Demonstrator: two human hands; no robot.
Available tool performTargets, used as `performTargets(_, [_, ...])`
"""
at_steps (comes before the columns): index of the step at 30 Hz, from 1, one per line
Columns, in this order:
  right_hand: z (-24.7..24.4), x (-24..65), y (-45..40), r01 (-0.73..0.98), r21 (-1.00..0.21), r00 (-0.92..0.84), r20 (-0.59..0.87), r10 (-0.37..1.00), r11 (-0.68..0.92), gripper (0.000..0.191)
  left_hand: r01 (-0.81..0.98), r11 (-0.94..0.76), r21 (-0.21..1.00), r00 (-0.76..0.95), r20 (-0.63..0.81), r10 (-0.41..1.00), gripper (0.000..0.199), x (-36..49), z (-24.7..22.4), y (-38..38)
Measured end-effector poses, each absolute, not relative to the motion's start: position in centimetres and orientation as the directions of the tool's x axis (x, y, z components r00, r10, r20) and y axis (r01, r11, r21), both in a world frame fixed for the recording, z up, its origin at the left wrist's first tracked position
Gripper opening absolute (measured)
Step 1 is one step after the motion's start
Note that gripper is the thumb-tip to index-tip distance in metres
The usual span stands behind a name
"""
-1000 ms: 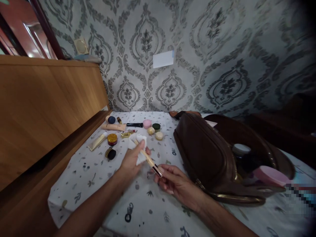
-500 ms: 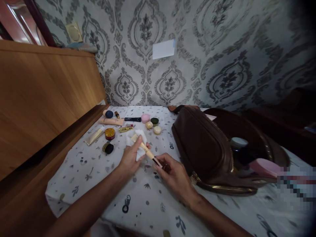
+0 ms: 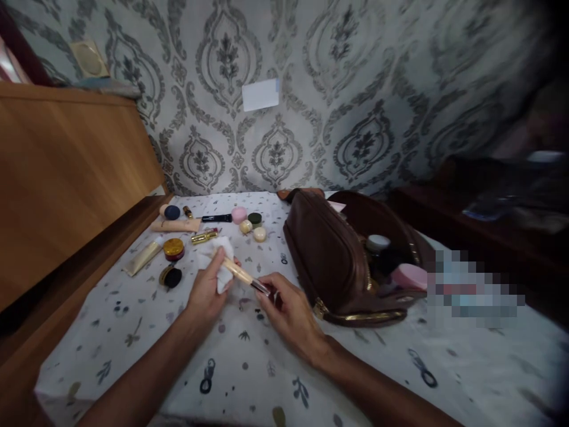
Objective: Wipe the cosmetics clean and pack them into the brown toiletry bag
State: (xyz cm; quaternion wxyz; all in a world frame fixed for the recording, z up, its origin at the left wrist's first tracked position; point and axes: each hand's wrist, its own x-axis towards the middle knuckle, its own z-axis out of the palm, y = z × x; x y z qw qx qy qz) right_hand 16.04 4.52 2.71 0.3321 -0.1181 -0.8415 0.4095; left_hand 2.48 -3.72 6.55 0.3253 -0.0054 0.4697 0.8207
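Note:
A slim beige tube-like item (image 3: 240, 273) with a dark, shiny end lies slanted between my hands. My left hand (image 3: 208, 290) is closed on a white tissue (image 3: 224, 279) and on the item's upper end. The fingers of my right hand (image 3: 287, 311) pinch the dark lower end. Just beyond the tissue lies a gold lipstick (image 3: 204, 237). To the left are an amber-lidded jar (image 3: 173, 248), a round black-and-gold item (image 3: 171, 276) and a pale tube (image 3: 143, 256).
An open brown bag (image 3: 322, 255) stands to the right, holding a pink item (image 3: 409, 276) and a white-lidded item (image 3: 379, 243). At the back lie a black-handled brush (image 3: 217, 218), a peach tube (image 3: 175, 226), a pink jar (image 3: 239, 214) and small jars. Wooden furniture (image 3: 75, 160) borders the left.
The view has turned to the right, so everything sits further left. The item between my hands has rotated and lies at a flatter slant. Both hands keep their hold.

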Motion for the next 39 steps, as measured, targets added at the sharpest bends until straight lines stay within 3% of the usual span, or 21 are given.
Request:
performTargets(3, [3.0, 16.2, 4.5, -0.093, -0.781, -0.703, 0.491, 0.514, 0.618, 0.013, -0.492, -0.33, 0.805, -0.808, -0.281, 0.518, 0.015, 2.2, 6.2, -3.9])
performTargets(5, [2.9, 16.1, 4.6, -0.11, -0.81, -0.662, 0.492, 0.565, 0.576, 0.014, -0.381, -0.302, 0.874, -0.834, -0.183, 0.521, 0.02, 2.4, 5.9, -4.0])
performTargets(9, [2.6, 15.8, 4.9, -0.182, -0.904, -0.642, 0.408, 0.65, 0.387, 0.018, -0.183, -0.143, 0.973, -0.816, -0.069, 0.573, 0.026, 2.7, 5.5, -4.5])
performTargets(14, [3.0, 15.8, 5.0, -0.259, -0.933, -0.688, 0.36, 0.63, 0.251, 0.026, 0.0, 0.011, 1.0, -0.721, -0.007, 0.693, 0.026, 3.4, 5.0, -4.7])
performTargets(18, [3.3, 15.9, 5.3, -0.284, -0.908, -0.645, 0.419, 0.639, 0.308, 0.026, 0.03, -0.012, 0.999, -0.657, 0.029, 0.754, 0.014, 3.7, 4.8, -4.4])
performTargets(22, [3.5, 16.1, 5.6, -0.223, -0.912, -0.666, 0.401, 0.629, 0.345, 0.031, 0.064, -0.018, 0.998, -0.676, 0.057, 0.735, 0.017, 3.9, 4.8, -4.6])
performTargets(26, [3.4, 16.0, 5.2, -0.06, -0.886, -0.805, 0.316, 0.502, 0.461, 0.025, 0.137, -0.048, 0.989, -0.643, 0.126, 0.755, 0.014, 4.3, 5.0, -5.0])
performTargets(30, [3.4, 15.8, 4.7, -0.031, -0.851, -0.892, 0.26, 0.37, 0.523, 0.019, 0.226, -0.058, 0.972, -0.605, 0.187, 0.774, 0.02, 4.6, 5.0, -5.2])
performTargets(36, [4.2, 16.2, 4.7, 0.002, -0.839, -0.914, 0.219, 0.341, 0.544, 0.021, 0.37, -0.095, 0.924, -0.638, 0.327, 0.697, 0.018, 3.8, 5.5, -5.2])
performTargets(39, [4.3, 16.4, 4.6, -0.037, -0.849, -0.924, 0.23, 0.305, 0.527, 0.021, 0.39, 0.02, 0.921, -0.639, 0.255, 0.726, 0.032, 3.6, 5.6, -5.5])
